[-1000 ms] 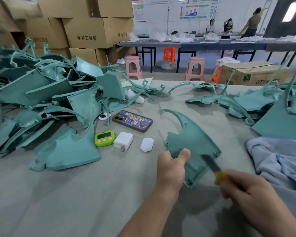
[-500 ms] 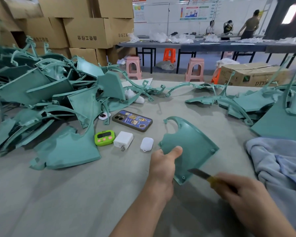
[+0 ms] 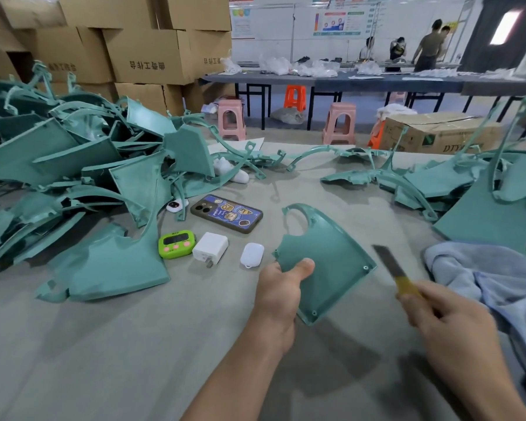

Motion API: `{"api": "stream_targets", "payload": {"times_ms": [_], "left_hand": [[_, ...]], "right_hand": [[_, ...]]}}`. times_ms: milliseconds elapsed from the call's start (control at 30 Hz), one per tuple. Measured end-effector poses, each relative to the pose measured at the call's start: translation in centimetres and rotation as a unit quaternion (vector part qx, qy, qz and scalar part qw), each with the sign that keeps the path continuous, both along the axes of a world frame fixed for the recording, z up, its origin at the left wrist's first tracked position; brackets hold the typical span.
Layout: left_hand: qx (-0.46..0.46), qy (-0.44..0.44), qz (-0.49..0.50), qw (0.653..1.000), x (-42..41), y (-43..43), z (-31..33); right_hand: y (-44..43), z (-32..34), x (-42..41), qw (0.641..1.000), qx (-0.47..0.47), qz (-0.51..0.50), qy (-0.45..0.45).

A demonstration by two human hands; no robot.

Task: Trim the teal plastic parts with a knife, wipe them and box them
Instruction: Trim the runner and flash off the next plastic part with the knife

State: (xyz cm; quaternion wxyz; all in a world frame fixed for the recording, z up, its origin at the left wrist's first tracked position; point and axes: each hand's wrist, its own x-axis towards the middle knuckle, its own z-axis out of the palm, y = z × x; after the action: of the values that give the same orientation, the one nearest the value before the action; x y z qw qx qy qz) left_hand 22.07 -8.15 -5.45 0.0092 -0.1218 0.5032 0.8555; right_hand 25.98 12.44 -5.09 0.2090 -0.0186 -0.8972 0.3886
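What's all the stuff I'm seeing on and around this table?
held teal part: one, teal, centre
knife: one, grey blade, yellow handle, right of held part
left pile of teal parts: many, teal, table left
right pile of teal parts: many, teal, table right
phone: one, blue pictured case, mid-table
timer: one, green, left of charger
charger: one, white, beside timer
small case: one, white, right of charger
cloth: one, light blue, table right
cardboard boxes: many, brown, back left
stools: several, pink and orange, behind table
people: at least three, far bench
table: one, grey
left hand: fingers grip held teal part
right hand: fingers grip knife
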Motion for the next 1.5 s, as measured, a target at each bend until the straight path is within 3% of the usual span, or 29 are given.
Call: {"api": "stream_targets", "payload": {"times_ms": [67,133,267,333,400,467,533,600,700,767,867,1000,1067,1167,1267,1300,1433,1500], "left_hand": [[0.008,-0.008,0.003,1.0,-0.2,0.2,0.2],[0.037,-0.007,-0.01,0.999,-0.1,0.2,0.3],[0.042,0.007,-0.028,0.999,0.2,-0.6,0.5],[0.019,0.029,-0.046,0.998,0.3,-0.6,0.6],[-0.052,0.057,-0.067,0.995,0.3,-0.3,0.5],[-0.113,0.077,-0.1,0.986,0.4,-0.1,0.4],[-0.145,0.079,-0.136,0.977,0.5,-0.4,0.4],[-0.162,0.076,-0.165,0.97,0.6,-0.8,0.2],[-0.176,0.073,-0.165,0.968,0.7,-0.9,0.2],[-0.127,0.08,-0.156,0.976,0.7,-0.8,0.3],[0.011,0.117,-0.203,0.972,0.8,-1.1,0.6],[-0.026,0.148,-0.222,0.963,1.6,0.7,0.1],[-0.044,0.091,-0.127,0.987,1.5,2.2,0.0],[-0.021,0.011,0.007,1.0,0.7,2.4,-0.1],[0.004,0.008,0.071,0.997,0.0,0.7,0.0],[0.01,0.012,0.081,0.997,-0.1,0.2,0.1],[0.032,0.023,0.08,0.996,-0.2,-0.6,0.4],[0.042,0.029,0.071,0.996,-0.2,-0.4,0.3]], "right_hand": [[-0.9,-0.2,0.7,0.991,-0.016,0.128,-0.024],[-1.7,-0.5,1.0,0.981,0.029,0.177,-0.066],[0.5,-0.4,-0.7,0.995,0.06,-0.07,-0.03],[0.8,-0.4,-0.9,0.996,-0.016,-0.087,-0.007],[0.4,-0.7,-1.0,0.976,-0.216,-0.006,-0.018],[-0.5,-0.8,-0.8,0.912,-0.394,0.089,-0.077],[-0.5,-0.9,-0.9,0.857,-0.48,0.131,-0.137],[-0.2,-0.9,-1.0,0.831,-0.514,0.144,-0.159],[-0.4,-0.9,-1.0,0.848,-0.494,0.132,-0.14],[-1.0,-0.9,-0.9,0.848,-0.505,0.104,-0.119],[-1.5,-0.9,-1.1,0.807,-0.58,0.063,-0.094],[-2.9,-0.7,-0.7,0.757,-0.644,0.075,-0.088],[-4.0,-1.0,-0.1,0.772,-0.611,0.112,-0.135],[-4.4,-1.1,0.4,0.834,-0.512,0.13,-0.159],[-2.1,-1.0,0.0,0.964,-0.262,0.027,-0.045],[-1.5,-0.9,0.0,0.983,-0.184,0.016,-0.009],[-1.7,-0.6,0.7,0.99,-0.029,0.137,-0.023],[-2.0,-0.6,0.7,0.988,0.035,0.147,-0.026]]}}
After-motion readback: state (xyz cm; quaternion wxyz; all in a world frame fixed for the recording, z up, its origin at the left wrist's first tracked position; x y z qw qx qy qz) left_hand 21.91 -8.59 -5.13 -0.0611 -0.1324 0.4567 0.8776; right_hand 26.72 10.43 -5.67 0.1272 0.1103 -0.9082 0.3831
